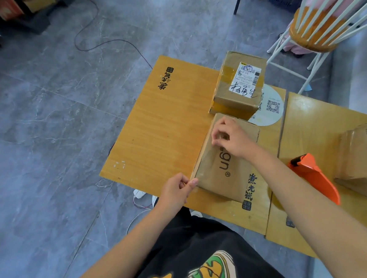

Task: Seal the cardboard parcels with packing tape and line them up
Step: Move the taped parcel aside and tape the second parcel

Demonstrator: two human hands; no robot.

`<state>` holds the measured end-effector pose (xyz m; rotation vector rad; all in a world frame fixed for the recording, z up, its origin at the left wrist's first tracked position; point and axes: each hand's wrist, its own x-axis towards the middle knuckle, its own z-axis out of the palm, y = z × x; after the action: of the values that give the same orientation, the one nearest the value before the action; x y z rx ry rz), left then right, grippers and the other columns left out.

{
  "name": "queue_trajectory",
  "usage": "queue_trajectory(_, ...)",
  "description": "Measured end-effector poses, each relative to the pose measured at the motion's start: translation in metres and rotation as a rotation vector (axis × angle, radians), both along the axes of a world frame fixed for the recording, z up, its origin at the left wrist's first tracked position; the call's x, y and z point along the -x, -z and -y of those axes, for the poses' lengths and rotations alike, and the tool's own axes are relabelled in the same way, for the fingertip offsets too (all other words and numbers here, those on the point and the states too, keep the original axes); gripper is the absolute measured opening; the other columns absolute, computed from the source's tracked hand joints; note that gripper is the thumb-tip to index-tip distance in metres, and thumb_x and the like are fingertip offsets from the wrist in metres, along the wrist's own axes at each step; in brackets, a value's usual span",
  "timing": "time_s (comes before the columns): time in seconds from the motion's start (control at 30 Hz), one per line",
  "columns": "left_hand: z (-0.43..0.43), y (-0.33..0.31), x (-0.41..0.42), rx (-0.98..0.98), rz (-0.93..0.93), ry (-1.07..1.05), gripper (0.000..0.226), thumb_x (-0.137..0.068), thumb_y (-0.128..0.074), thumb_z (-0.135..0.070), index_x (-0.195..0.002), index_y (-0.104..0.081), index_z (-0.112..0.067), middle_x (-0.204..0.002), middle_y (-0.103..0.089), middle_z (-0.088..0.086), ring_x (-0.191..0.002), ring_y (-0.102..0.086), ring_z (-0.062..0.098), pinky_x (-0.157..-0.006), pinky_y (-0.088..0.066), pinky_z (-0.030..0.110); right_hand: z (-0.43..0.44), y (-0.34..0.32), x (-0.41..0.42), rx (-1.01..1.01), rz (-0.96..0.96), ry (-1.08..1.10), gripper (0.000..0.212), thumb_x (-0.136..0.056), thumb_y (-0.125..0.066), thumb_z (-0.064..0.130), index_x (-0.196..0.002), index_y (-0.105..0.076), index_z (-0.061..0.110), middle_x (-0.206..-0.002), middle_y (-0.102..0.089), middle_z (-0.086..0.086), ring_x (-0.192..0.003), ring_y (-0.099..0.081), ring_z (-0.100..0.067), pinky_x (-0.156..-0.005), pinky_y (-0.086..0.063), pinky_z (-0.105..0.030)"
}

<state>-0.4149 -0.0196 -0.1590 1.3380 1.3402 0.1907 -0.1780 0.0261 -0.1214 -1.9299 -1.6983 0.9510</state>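
A black T-shirt (pixel 199 243) with a green and yellow print filled the near edge. Just past it, the left hand (pixel 177 189) pinched the near left corner of a printed cardboard parcel (pixel 224 170) between thumb and fingers. The right hand (pixel 228 137) rested on the parcel's far top with its fingers curled, tips down; whether they pinched tape could not be told. The parcel lay on a yellow wood-grain table (pixel 155 130), touching a labelled parcel (pixel 237 84) behind it. An orange tape dispenser (pixel 315 176) lay to the right, near a third cardboard box (pixel 362 160).
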Motion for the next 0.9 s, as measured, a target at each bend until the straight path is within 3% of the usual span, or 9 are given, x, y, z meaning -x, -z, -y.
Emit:
queue_trajectory(0.07, -0.001, 0.001, 0.001, 0.000, -0.007, 0.010, 0.034, -0.094, -0.061, -0.044, -0.088, -0.057, -0.011, -0.060, -0.052, -0.008, -0.050, -0.050, 0.005, -0.061, -0.046, 0.023, -0.004, -0.004, -0.001, 0.051, -0.082, 0.023, 0.013, -0.094, -0.063, 0.008, -0.084, -0.059, 0.016, -0.099, -0.063, 0.005, -0.095, -0.057, -0.005, -0.088, -0.045, -0.023)
queue_trajectory(0.13, -0.002, 0.001, 0.001, -0.005, -0.018, 0.023, 0.035, -0.094, -0.060, -0.045, -0.090, -0.058, -0.010, -0.060, -0.051, -0.008, -0.050, -0.050, 0.004, -0.061, -0.046, 0.022, -0.013, -0.005, -0.002, 0.076, -0.019, -0.059, 0.014, -0.092, -0.066, 0.009, -0.083, -0.060, 0.018, -0.095, -0.065, -0.002, -0.092, -0.060, -0.012, -0.089, -0.049, -0.031)
queue_trajectory(0.23, -0.003, 0.001, 0.000, 0.011, -0.012, 0.017, 0.038, -0.094, -0.061, -0.045, -0.093, -0.058, -0.007, -0.061, -0.050, -0.007, -0.052, -0.050, 0.006, -0.064, -0.047, 0.025, -0.021, -0.009, -0.005, 0.113, 0.050, -0.167, 0.022, -0.077, -0.083, 0.020, -0.078, -0.063, 0.028, -0.086, -0.062, 0.005, -0.083, -0.056, -0.010, -0.077, -0.048, -0.027)
queue_trajectory(0.37, -0.003, -0.001, 0.001, 0.017, -0.005, 0.017, 0.039, -0.094, -0.061, -0.045, -0.094, -0.058, -0.006, -0.062, -0.052, -0.006, -0.051, -0.050, 0.006, -0.065, -0.048, 0.026, -0.018, -0.005, -0.007, 0.088, 0.128, -0.183, 0.028, -0.076, -0.083, 0.017, -0.068, -0.060, 0.029, -0.085, -0.051, 0.013, -0.083, -0.047, -0.003, -0.072, -0.037, -0.021)
queue_trajectory(0.53, -0.005, -0.002, 0.001, 0.009, -0.014, 0.029, 0.038, -0.094, -0.060, -0.044, -0.098, -0.059, -0.006, -0.067, -0.053, -0.003, -0.056, -0.051, 0.009, -0.064, -0.047, 0.023, -0.017, -0.014, -0.001, 0.061, 0.233, -0.193, 0.034, -0.083, -0.073, 0.009, -0.065, -0.052, 0.029, -0.085, -0.059, 0.008, -0.086, -0.055, -0.015, -0.079, -0.049, -0.040)
queue_trajectory(0.73, -0.006, -0.002, 0.000, 0.017, -0.024, 0.042, 0.038, -0.095, -0.060, -0.042, -0.099, -0.059, -0.004, -0.069, -0.054, -0.001, -0.058, -0.050, 0.010, -0.060, -0.045, 0.018, -0.027, -0.032, 0.003, 0.218, 0.198, -0.261, 0.024, -0.096, -0.055, 0.008, -0.077, -0.053, 0.023, -0.102, -0.071, 0.009, -0.098, -0.063, -0.008, -0.081, -0.048, -0.033)
queue_trajectory(0.9, -0.005, -0.003, 0.000, 0.022, -0.034, 0.048, 0.034, -0.095, -0.060, -0.043, -0.092, -0.057, -0.009, -0.068, -0.054, -0.003, -0.056, -0.051, 0.009, -0.058, -0.044, 0.018, -0.034, -0.034, 0.011, 0.214, 0.171, -0.241, 0.011, -0.094, -0.061, 0.008, -0.086, -0.060, 0.015, -0.088, -0.064, 0.006, -0.081, -0.057, -0.004, -0.065, -0.039, -0.024)
